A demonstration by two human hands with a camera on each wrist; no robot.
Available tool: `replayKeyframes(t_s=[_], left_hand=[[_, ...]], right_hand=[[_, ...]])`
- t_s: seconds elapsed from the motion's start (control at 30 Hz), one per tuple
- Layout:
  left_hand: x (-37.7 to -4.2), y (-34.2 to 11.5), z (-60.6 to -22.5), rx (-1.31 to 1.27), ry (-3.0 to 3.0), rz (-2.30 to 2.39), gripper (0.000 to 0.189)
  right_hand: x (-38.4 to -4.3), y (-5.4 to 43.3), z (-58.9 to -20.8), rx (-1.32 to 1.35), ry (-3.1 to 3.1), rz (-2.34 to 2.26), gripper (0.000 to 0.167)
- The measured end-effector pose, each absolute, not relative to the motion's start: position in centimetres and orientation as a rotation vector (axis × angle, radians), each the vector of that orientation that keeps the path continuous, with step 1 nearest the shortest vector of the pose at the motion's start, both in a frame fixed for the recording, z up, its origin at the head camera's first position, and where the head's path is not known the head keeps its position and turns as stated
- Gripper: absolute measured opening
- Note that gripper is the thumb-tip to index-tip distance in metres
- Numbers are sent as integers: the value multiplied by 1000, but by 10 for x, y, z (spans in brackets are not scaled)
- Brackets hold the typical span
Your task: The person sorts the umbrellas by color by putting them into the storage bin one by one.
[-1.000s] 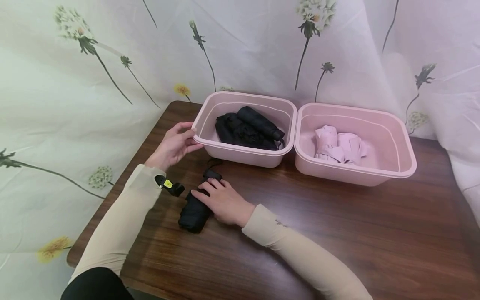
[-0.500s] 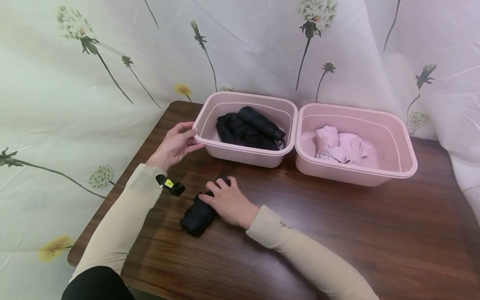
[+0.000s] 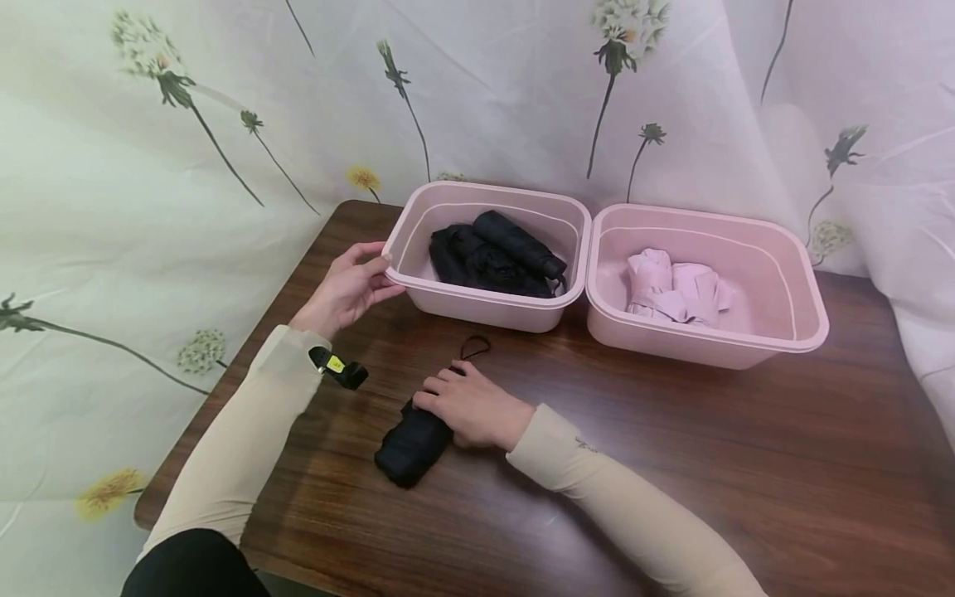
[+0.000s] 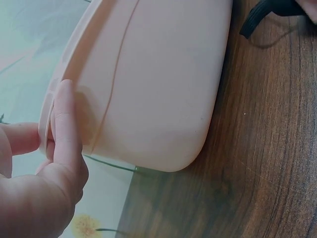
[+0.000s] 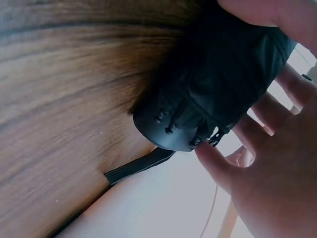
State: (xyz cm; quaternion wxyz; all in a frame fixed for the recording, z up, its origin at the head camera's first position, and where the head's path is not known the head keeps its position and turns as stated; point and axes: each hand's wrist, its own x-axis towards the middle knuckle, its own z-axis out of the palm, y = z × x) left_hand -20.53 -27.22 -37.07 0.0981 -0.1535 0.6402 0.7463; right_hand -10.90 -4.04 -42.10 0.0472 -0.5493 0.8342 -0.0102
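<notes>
With its thumb and fingers on either side of the rim, my left hand (image 3: 345, 292) pinches the left corner of the left pink bin (image 3: 488, 315). In the left wrist view the thumb and fingers of that hand (image 4: 52, 168) clasp the bin's edge. My right hand (image 3: 481, 408) grips a folded black umbrella (image 3: 412, 449) on the table, and a thin wrist loop (image 3: 475, 347) sticks out past the fingers. The right wrist view shows the umbrella's (image 5: 233, 69) end with small rib tips, between thumb and fingers. Black folded umbrellas (image 3: 516, 243) lie inside the left bin.
A second pink bin (image 3: 705, 352) stands against the first on the right, holding pale pink folded fabric bundles (image 3: 690, 290). Both bins stand near the back edge of the brown wooden table (image 3: 671, 464), before a flower-print cloth (image 3: 507, 91).
My right hand has drawn the umbrella toward the right and slightly nearer, turning it, and its wrist loop now shows ahead of the fingers. The left hand and the bins stay put.
</notes>
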Motion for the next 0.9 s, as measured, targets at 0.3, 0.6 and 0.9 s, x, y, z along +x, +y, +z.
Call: replayKeyframes(t_s=[0.3, 0.6, 0.9], left_hand=[[-205, -273, -370, -459, 1887, 2210, 50], [-203, -272, -371, -479, 1892, 2197, 50], [-204, -273, -371, -473, 1892, 2206, 50]], right_hand=[[-109, -33, -424, -1605, 2506, -137, 69], [-111, -31, -426, -1610, 2493, -135, 75], [-112, -28, -429, -1655, 2510, -159, 76]])
